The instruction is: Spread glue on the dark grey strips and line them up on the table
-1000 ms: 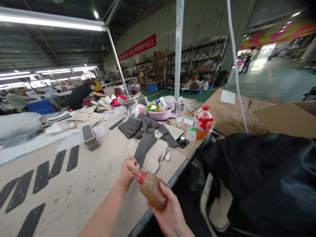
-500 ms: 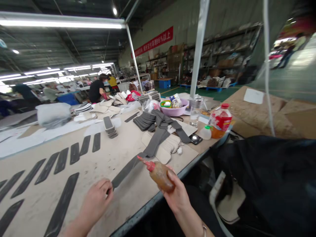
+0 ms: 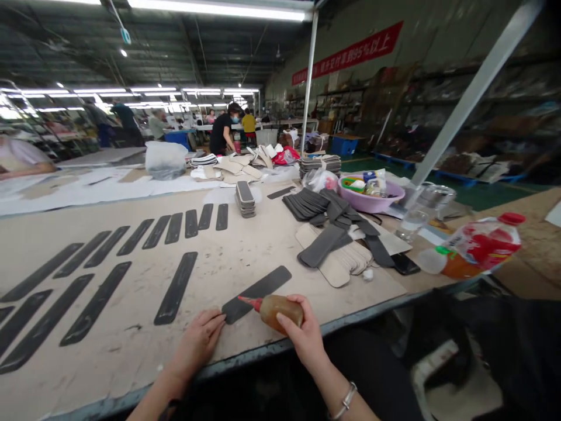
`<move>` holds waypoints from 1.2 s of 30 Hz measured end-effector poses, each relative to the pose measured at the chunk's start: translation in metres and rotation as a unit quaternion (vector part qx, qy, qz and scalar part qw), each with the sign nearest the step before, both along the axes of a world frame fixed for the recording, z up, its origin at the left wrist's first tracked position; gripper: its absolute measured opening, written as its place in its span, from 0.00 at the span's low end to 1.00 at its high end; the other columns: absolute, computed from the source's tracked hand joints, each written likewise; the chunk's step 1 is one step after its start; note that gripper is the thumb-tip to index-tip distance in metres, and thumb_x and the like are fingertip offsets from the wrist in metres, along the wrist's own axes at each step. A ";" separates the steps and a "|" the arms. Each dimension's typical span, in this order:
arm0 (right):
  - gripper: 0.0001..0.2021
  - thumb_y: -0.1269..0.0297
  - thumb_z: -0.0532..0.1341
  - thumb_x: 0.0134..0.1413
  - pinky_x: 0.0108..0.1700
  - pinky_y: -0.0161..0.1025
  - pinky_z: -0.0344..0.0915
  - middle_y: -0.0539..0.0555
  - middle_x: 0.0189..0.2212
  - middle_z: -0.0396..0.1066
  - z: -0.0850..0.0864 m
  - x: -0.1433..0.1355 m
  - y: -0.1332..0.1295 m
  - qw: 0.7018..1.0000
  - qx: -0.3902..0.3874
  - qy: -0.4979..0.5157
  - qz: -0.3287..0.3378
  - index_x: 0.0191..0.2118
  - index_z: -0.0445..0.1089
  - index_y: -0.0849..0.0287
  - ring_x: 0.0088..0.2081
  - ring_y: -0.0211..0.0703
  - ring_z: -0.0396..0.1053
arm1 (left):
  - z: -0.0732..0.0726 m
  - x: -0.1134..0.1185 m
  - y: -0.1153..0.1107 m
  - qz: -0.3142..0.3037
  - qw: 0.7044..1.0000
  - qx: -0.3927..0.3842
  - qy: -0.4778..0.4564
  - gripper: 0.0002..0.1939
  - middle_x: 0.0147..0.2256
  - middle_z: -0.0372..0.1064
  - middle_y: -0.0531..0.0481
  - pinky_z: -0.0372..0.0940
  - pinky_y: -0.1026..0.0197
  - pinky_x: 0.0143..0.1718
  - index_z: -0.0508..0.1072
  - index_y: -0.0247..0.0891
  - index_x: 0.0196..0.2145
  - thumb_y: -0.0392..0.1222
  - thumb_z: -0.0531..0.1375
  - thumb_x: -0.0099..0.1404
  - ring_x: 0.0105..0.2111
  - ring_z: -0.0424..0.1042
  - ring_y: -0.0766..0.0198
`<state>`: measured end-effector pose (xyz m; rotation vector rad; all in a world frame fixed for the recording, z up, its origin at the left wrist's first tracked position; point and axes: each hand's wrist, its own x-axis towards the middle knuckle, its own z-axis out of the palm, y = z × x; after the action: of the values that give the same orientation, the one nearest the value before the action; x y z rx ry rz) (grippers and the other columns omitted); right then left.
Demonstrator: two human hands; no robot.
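Observation:
My right hand is wrapped round an amber squeeze bottle with a red pointed nozzle, held tilted with its tip to the left. The nozzle tip is over a dark grey strip with rounded ends, which lies on the table. My left hand has its fingers together at the near end of this strip, gripping or pressing it. To the left, several similar dark strips lie in rows, some with shiny streaks on top.
A pile of dark strips and pale pieces lies to the right. Behind it stands a lilac basin. A phone and a red-capped bottle are near the table edge. Across the table, a person in black works.
The strip that hung from my left hand beside the pile is now flat on the table. The bottle's nozzle has come over it. My view has turned left.

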<state>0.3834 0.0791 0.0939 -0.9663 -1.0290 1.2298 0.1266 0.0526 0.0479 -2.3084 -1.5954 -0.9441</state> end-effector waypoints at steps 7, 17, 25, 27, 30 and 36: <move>0.15 0.70 0.64 0.44 0.45 0.44 0.63 0.52 0.37 0.65 -0.005 -0.010 -0.002 0.966 0.150 -0.208 0.040 0.41 0.66 0.55 0.41 0.46 0.65 | 0.004 0.003 0.000 -0.012 0.999 -0.025 -0.019 0.15 0.37 0.73 0.46 0.69 0.63 0.41 0.77 0.37 0.36 0.38 0.50 0.67 0.37 0.71 0.65; 0.15 0.72 0.62 0.44 0.43 0.45 0.64 0.53 0.37 0.64 -0.009 -0.009 0.005 0.945 0.187 -0.267 0.009 0.41 0.65 0.54 0.40 0.47 0.64 | 0.005 0.002 0.001 -0.023 1.000 -0.009 -0.015 0.14 0.37 0.74 0.48 0.69 0.64 0.42 0.76 0.39 0.36 0.39 0.51 0.66 0.37 0.72 0.66; 0.13 0.70 0.62 0.47 0.44 0.47 0.63 0.54 0.36 0.64 -0.005 0.018 0.030 0.920 0.194 -0.320 -0.114 0.40 0.65 0.55 0.40 0.48 0.63 | 0.007 0.000 0.007 -0.039 0.999 0.022 0.002 0.14 0.36 0.75 0.49 0.70 0.62 0.42 0.77 0.41 0.34 0.43 0.52 0.65 0.37 0.73 0.63; 0.13 0.70 0.61 0.47 0.44 0.48 0.63 0.54 0.37 0.63 -0.006 0.024 0.038 0.913 0.195 -0.329 -0.144 0.41 0.64 0.55 0.41 0.48 0.63 | 0.006 -0.001 0.009 -0.044 0.998 0.043 0.009 0.14 0.35 0.76 0.49 0.70 0.62 0.41 0.77 0.41 0.34 0.43 0.51 0.66 0.36 0.73 0.63; 0.13 0.70 0.61 0.48 0.46 0.48 0.63 0.55 0.38 0.62 -0.008 0.030 0.048 0.900 0.193 -0.348 -0.179 0.42 0.63 0.56 0.41 0.48 0.63 | 0.005 -0.002 0.011 -0.042 0.997 0.055 0.020 0.15 0.35 0.76 0.48 0.71 0.62 0.39 0.77 0.41 0.33 0.44 0.51 0.66 0.35 0.74 0.63; 0.12 0.69 0.59 0.50 0.46 0.48 0.63 0.56 0.38 0.62 -0.010 0.035 0.055 0.884 0.191 -0.372 -0.209 0.43 0.63 0.57 0.42 0.48 0.62 | 0.004 -0.002 0.012 -0.042 0.998 0.036 0.012 0.14 0.35 0.76 0.48 0.72 0.63 0.38 0.77 0.41 0.33 0.44 0.52 0.65 0.35 0.74 0.63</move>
<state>0.4188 0.1344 0.0836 -1.2867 -1.4823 0.2471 0.1247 0.0643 0.0519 -2.3453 -1.4404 -0.9721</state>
